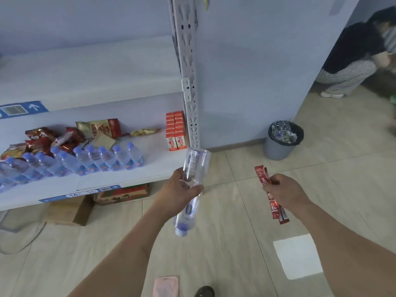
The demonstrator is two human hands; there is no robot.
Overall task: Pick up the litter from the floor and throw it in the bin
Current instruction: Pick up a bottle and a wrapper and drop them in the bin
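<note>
While the left hand (181, 192) grips an inverted clear bottle (189, 189), the right hand (282, 190) pinches red sachets (271, 195). Lined grey bin (282, 140) stands ahead on tiled floor (214, 254), against the wall beside stocked shelving (90, 170). Pink wrapper (166, 286) lies underfoot.

The left hand (179, 190) is covering the middle of the clear bottle (194, 168). The right hand (282, 192) is hiding part of the red sachets (262, 177). Below the hands, a pink wrapper (166, 287) is running off the bottom edge.
</note>
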